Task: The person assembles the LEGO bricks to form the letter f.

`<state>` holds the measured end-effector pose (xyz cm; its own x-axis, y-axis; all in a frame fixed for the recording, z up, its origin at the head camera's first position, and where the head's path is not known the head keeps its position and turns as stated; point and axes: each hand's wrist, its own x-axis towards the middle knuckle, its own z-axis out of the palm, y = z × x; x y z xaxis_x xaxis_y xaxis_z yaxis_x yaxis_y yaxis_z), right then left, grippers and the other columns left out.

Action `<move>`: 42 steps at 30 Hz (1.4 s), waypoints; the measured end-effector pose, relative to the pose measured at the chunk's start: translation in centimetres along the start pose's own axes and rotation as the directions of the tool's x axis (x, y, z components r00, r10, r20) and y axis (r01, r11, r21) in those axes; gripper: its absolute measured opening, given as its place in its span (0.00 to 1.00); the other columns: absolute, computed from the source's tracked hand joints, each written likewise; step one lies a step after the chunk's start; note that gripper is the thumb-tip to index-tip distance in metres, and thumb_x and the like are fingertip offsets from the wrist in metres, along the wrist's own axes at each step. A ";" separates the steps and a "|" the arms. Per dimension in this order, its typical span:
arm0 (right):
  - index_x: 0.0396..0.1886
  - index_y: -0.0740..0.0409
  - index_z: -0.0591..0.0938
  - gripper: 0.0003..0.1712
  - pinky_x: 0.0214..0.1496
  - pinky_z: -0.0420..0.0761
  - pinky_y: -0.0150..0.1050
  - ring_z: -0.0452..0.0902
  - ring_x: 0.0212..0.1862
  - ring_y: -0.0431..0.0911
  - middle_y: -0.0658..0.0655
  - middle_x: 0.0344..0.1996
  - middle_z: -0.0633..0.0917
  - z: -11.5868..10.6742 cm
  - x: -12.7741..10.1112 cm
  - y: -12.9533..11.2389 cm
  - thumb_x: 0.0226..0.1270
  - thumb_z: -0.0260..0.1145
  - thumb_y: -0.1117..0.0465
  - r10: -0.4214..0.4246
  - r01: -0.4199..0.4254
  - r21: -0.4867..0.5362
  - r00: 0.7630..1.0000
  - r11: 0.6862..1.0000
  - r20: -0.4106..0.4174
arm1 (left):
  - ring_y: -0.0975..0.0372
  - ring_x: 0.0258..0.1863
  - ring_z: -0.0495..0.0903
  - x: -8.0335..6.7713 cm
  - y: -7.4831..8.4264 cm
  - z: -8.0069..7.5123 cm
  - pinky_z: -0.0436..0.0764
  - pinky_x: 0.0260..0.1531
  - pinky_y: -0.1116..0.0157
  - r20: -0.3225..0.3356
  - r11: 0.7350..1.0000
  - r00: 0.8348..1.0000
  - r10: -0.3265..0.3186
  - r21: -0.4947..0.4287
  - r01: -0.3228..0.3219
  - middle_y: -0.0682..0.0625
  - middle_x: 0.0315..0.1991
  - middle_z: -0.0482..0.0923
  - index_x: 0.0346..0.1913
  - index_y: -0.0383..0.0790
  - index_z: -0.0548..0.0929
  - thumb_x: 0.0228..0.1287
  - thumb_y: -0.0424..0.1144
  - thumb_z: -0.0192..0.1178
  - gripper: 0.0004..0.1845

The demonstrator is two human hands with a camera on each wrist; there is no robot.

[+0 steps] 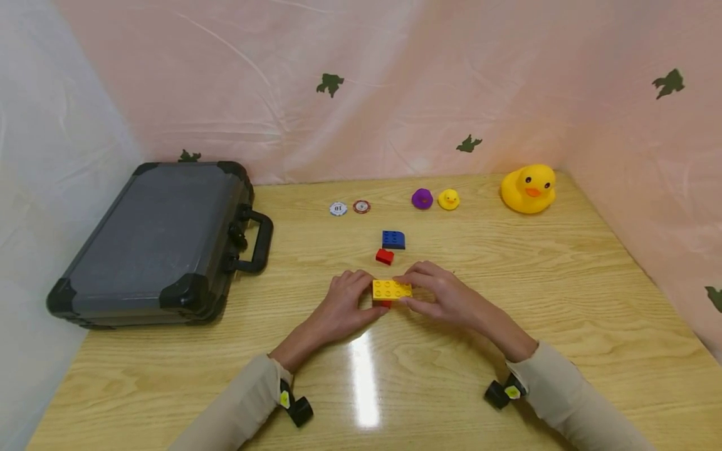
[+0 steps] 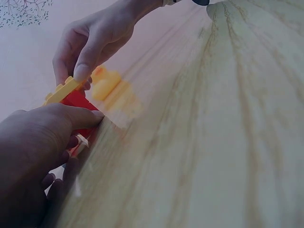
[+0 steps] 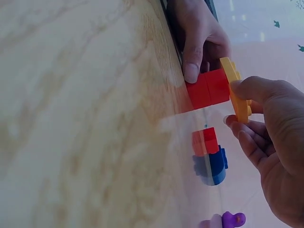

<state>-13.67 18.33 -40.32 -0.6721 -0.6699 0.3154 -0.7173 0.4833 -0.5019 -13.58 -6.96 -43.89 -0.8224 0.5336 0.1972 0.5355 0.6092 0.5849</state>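
A flat yellow toy brick with studs (image 1: 386, 289) lies across the top of a stack of two red toy bricks (image 3: 208, 89), its far end overhanging the stack on the right. My left hand (image 1: 343, 304) grips the red bricks low down, thumb on the near side. Between thumb and fingers, my right hand (image 1: 442, 291) pinches the overhanging end of the yellow brick. Just beyond the hands sit a small red brick (image 1: 385, 257) and a blue brick with a rounded corner (image 1: 393, 240).
A grey hard case (image 1: 146, 235) with a black handle (image 1: 264, 244) lies on the left. Along the back are two poker chips (image 1: 338, 208), a purple duck (image 1: 422, 198), a small yellow duck (image 1: 449, 200) and a large yellow duck (image 1: 527, 191). Cloth walls border the wooden table (image 1: 564, 294).
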 end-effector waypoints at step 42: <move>0.57 0.61 0.83 0.17 0.52 0.80 0.50 0.77 0.49 0.48 0.56 0.48 0.84 -0.9 0.7 1.3 0.72 0.70 0.62 0.105 -0.105 0.131 0.994 0.986 0.008 | 0.54 0.48 0.73 0.0 0.0 0.0 0.68 0.50 0.53 0.004 1.000 1.000 -0.008 0.000 0.008 0.49 0.50 0.81 0.50 0.41 0.82 0.63 0.49 0.73 0.20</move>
<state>-15.21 19.00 -39.98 -0.7421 -0.6199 0.2550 -0.6125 0.4725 -0.6337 -13.58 -6.94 -43.84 -0.8259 0.5311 0.1895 0.5291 0.6136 0.5862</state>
